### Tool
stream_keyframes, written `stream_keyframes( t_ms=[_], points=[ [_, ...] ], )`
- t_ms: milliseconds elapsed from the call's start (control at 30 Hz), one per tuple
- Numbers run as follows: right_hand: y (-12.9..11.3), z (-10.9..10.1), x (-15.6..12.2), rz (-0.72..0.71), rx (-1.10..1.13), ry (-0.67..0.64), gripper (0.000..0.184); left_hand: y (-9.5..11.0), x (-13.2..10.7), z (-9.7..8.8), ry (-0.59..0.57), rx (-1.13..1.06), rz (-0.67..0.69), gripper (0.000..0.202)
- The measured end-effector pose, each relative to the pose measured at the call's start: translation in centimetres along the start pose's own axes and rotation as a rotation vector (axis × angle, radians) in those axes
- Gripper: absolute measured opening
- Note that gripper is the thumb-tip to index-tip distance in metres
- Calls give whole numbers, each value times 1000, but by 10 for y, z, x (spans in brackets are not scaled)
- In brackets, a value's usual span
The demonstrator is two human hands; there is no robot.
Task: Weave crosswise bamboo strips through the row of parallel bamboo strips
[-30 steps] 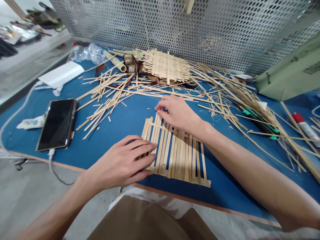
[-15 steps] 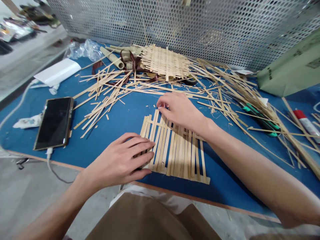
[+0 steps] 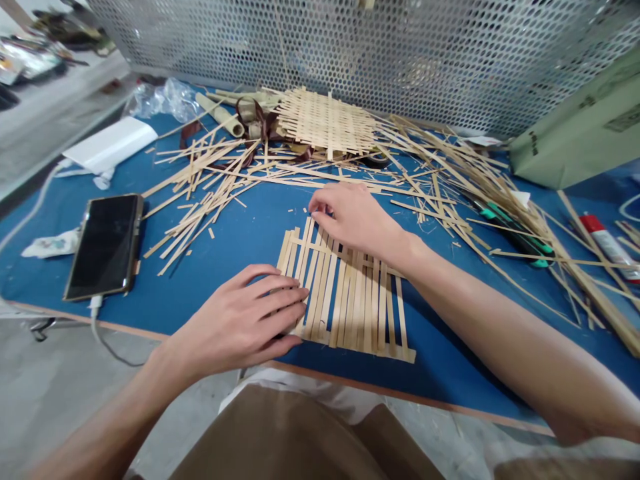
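Note:
A partly woven panel of pale bamboo strips lies on the blue table, its long strips running away from me across a crosswise strip near each end. My left hand rests flat on the panel's left side, fingers spread over the strips. At the far edge, my right hand is bent over the panel with thumb and forefinger pinched at the far end of a bamboo strip. The palm and forearm of that hand hide part of the panel's far right side.
Loose strips and a finished woven piece lie at the back, before a perforated metal screen. A phone on a cable is at left. At right are a green-black cutter, a red-capped tube and a green bag.
The view has shifted slightly, so everything sits a little further left. Both hands keep nearly the same pose on the panel.

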State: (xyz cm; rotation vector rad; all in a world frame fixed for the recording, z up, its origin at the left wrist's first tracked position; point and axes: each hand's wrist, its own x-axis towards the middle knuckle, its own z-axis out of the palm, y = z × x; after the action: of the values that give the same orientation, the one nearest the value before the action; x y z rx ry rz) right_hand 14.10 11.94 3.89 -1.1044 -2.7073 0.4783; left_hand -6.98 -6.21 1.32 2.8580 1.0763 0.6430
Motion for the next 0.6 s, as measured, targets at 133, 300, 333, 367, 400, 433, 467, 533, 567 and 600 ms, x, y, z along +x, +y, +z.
stream_keyframes(
  t_ms=[133, 300, 333, 367, 400, 433, 467, 533, 567, 600],
  points=[
    [1, -1, 0, 0, 3, 1, 26, 0, 0, -1, 4, 0, 13, 22],
    [2, 0, -1, -9, 11, -1, 25, 0, -1, -1, 32, -50, -16, 22],
    [2, 1, -1, -11, 12, -2, 25, 0, -1, 0, 27, -53, -19, 23],
    [1, 3, 0, -12, 11, -3, 25, 0, -1, 0, 24, -51, -13, 23],
    [0, 3, 1, -10, 8, -6, 24, 0, -1, 1, 17, -48, -3, 24],
    [-1, 1, 2, -6, 2, -10, 24, 0, -2, 2, 10, -48, 6, 24],
    [-2, -3, 2, 1, -9, -9, 23, 0, -3, 3, 8, -54, 9, 24],
    [-1, -21, -3, 18, -40, 29, 23, -1, -7, 4, 17, -68, 2, 26],
    [0, -34, -8, 28, -60, 76, 23, -2, -9, 5, 25, -73, -7, 28],
    [2, -50, -16, 35, -74, 140, 24, -3, -11, 6, 34, -70, -4, 31]
  ],
)
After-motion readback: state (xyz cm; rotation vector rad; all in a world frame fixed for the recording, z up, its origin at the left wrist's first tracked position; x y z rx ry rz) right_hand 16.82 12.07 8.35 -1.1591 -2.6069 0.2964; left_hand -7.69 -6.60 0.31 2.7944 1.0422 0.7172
